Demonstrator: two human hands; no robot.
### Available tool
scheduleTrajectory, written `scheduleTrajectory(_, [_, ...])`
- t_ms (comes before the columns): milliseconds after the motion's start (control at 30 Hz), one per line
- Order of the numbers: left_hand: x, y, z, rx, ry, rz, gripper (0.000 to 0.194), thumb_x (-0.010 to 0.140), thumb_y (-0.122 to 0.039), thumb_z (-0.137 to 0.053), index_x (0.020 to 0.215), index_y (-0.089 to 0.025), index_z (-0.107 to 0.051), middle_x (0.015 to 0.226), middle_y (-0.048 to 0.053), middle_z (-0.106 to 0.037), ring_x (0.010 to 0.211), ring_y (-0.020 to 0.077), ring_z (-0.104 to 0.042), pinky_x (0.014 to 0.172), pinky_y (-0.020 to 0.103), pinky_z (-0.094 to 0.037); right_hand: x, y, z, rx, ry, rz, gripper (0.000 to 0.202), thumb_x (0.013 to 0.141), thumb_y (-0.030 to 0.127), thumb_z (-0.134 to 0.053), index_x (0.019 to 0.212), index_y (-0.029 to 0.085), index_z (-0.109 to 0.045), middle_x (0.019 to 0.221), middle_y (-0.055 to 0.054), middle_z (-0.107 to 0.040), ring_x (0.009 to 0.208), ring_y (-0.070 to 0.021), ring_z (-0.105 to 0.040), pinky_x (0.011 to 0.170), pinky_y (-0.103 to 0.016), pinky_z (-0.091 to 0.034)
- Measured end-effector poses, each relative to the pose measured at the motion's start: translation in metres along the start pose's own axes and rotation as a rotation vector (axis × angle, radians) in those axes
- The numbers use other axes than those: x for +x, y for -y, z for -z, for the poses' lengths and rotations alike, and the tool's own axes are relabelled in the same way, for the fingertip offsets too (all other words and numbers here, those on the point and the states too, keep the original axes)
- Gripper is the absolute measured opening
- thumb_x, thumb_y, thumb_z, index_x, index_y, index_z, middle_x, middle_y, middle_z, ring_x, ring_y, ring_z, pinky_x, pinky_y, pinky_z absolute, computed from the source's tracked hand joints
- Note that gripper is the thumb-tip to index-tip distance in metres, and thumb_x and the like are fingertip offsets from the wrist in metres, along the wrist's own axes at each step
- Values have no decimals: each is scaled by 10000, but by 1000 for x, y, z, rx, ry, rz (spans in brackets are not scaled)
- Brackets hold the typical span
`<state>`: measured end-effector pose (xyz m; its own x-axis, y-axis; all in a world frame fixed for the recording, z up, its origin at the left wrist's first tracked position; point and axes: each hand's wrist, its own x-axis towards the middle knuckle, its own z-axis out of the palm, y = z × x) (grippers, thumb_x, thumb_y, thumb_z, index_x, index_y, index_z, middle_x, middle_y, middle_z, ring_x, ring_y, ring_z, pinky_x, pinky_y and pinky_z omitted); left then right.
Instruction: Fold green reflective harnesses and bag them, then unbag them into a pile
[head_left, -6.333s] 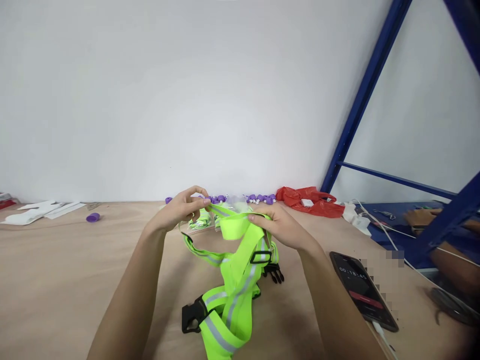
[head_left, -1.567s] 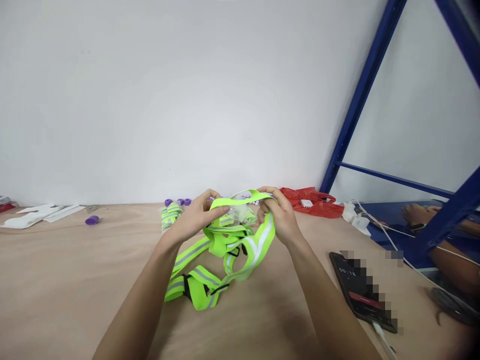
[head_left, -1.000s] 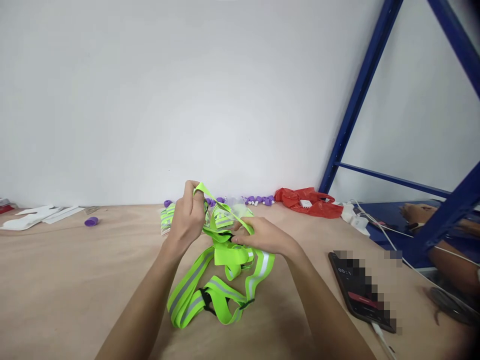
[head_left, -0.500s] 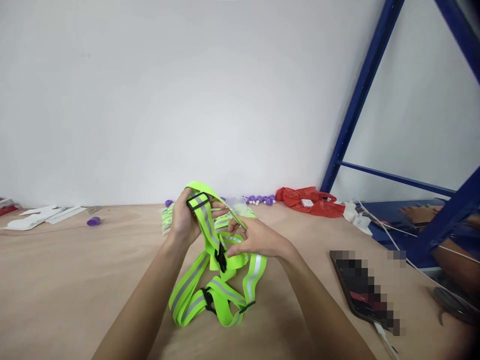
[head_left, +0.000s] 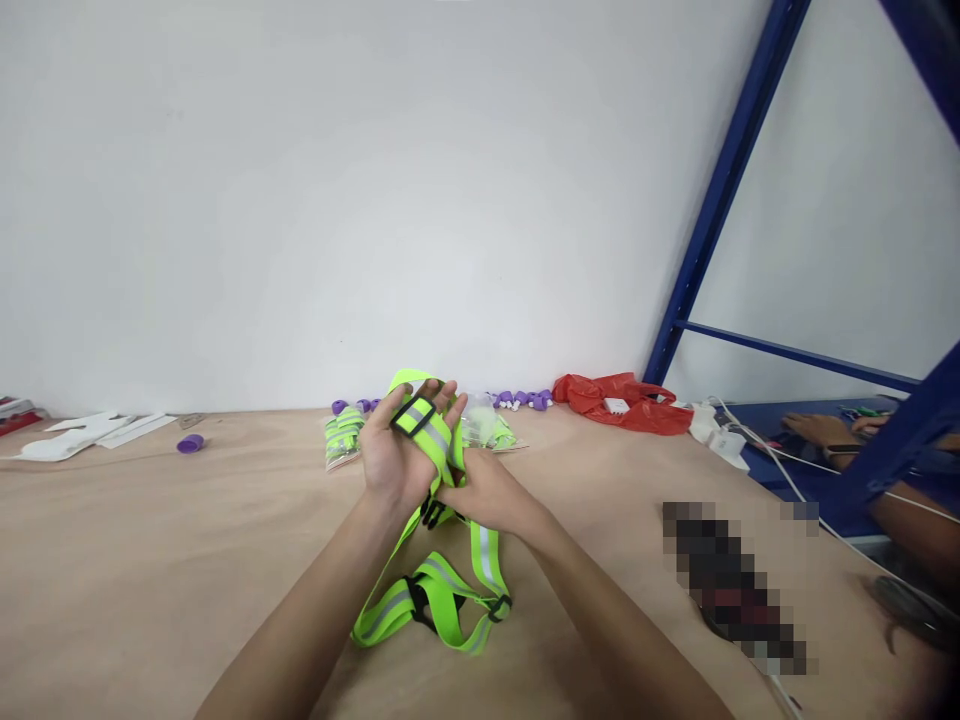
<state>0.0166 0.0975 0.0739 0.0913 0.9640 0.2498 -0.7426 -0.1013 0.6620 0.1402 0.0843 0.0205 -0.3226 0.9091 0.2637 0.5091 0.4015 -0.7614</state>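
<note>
A neon green strap with a grey reflective stripe and black buckles hangs from my hands, its lower loops on the table. My left hand is palm up, with the strap across its palm and fingers. A black slider lies near its thumb. Close on the right, my right hand has its fingers round the strap just above a black clip; its fingertips are partly hidden. Lower down, another black buckle rests among the loops.
Bagged green straps and purple caps lie by the wall. A red bag is behind at right. White pieces and a purple cup sit left. A blurred phone is right; beyond the blue frame shows another person's arm.
My right hand has moved left and slightly down, closer to my left hand. My left hand has shifted right with the slider. The strap is bunched between them, and its left loops are narrower.
</note>
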Motion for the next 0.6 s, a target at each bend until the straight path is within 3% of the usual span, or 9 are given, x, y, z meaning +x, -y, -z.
scheduleTrajectory(133, [10,-8,11,338,188,-119,289,837,-404,-669,993,-215,-516,1100,64,-677,1055,246,-669,951,436,-520,3,-6,5,267,-67,-27,52,748,193,-593,757,165,-635,764,-3,-673,711,-168,-592,617,-246,-436])
scheduleTrajectory(233, [15,-19,23,697,301,-186,373,915,-507,-602,1142,-219,-531,1197,80,-658,1086,234,-651,973,415,-499,3,-8,17,533,-73,-78,141,763,260,-638,837,154,-692,745,-17,-692,675,-177,-620,632,-274,-485])
scheduleTrajectory(367, [15,-30,30,1032,354,-193,397,961,-559,-502,1008,-185,-624,1015,78,-695,976,227,-662,876,359,-510,-1,-7,35,858,-123,-93,249,756,328,-705,944,164,-717,762,-26,-712,613,-162,-622,602,-280,-505])
scheduleTrajectory(467, [12,-32,27,1221,511,-179,350,894,-523,-636,1017,-196,-655,1011,64,-697,943,220,-650,806,318,-504,-2,-6,44,1005,-157,-94,218,772,362,-701,864,165,-709,719,-22,-696,546,-143,-587,536,-268,-480])
scheduleTrajectory(533, [9,-31,24,1293,654,-125,455,795,-491,-762,1143,-224,-641,1127,63,-687,989,229,-641,801,306,-505,-2,-7,46,1064,-177,-94,221,768,388,-700,798,169,-686,673,-12,-673,528,-139,-570,526,-268,-473])
scheduleTrajectory(600, [7,-28,21,1341,722,-122,524,760,-450,-799,1212,-254,-620,1185,52,-678,1014,234,-637,790,300,-504,-1,-7,47,1104,-172,-84,239,756,411,-707,786,176,-669,642,-3,-658,517,-135,-555,523,-266,-464])
